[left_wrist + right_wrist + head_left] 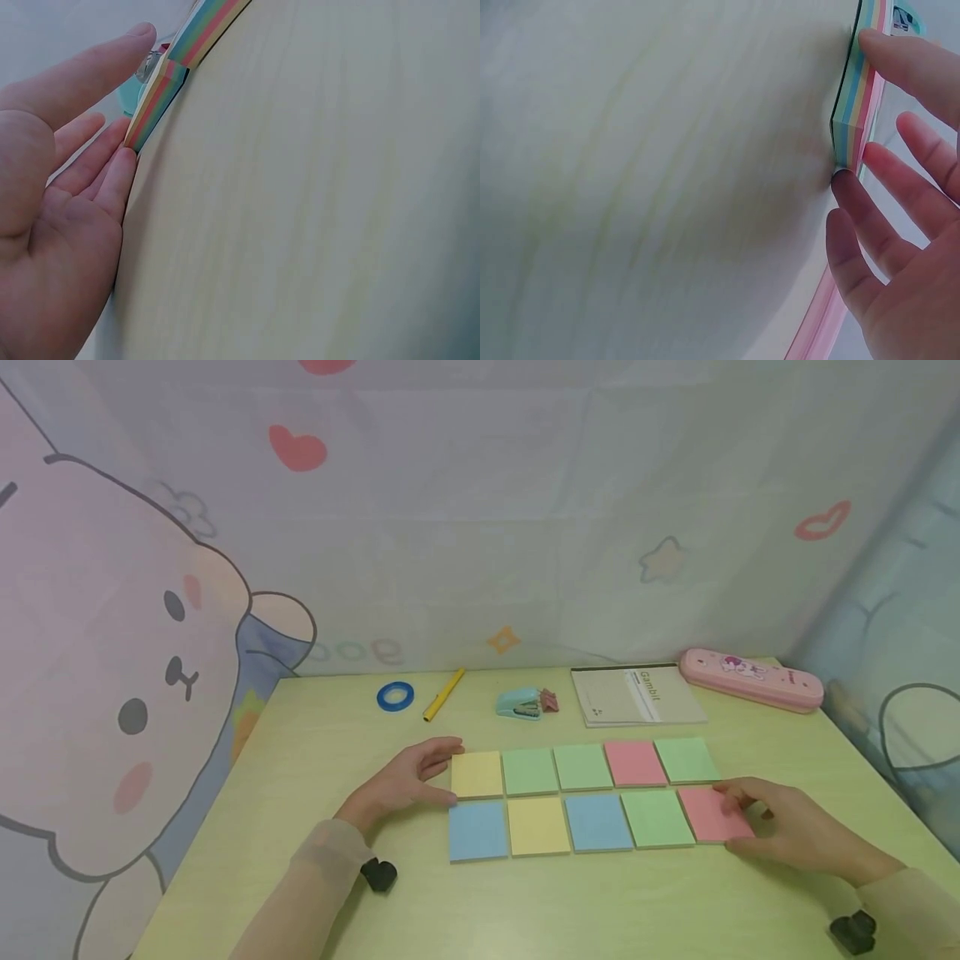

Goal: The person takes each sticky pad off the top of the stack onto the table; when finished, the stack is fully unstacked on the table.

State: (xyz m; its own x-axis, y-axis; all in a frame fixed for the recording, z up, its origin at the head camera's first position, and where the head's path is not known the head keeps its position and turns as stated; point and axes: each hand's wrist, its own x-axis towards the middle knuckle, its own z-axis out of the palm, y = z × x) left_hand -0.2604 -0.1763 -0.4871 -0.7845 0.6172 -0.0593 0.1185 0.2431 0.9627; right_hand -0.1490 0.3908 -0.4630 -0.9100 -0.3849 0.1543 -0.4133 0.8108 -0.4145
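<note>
The pale green table [315, 752] fills the lower half of the head view, backed by a curtain [112, 652] printed with a big rabbit at the left of the frame. Up near the table's far edge, right of centre, lies a grey notebook [637, 696], and further right a pink pencil case [750, 680].

In the middle of the frame — two rows of five sticky-note pads [585, 793], edge to edge, yellow, green, pink and blue. The left hand [405, 781] lies flat at the left end of the block, fingers straight and relaxed, fingertips against the side of the top-row yellow pad [477, 773]; it grasps nothing. The left wrist view shows those fingers [112, 176] pressed to the striped pad edge. The right hand [787, 831] sits at the right end, fingers extended and resting on the bottom-row pink pad [708, 814] — released, not curled round it.

Smaller things along the far edge: a teal stapler [519, 703], a yellow pen [443, 694], a blue tape ring [395, 696].
</note>
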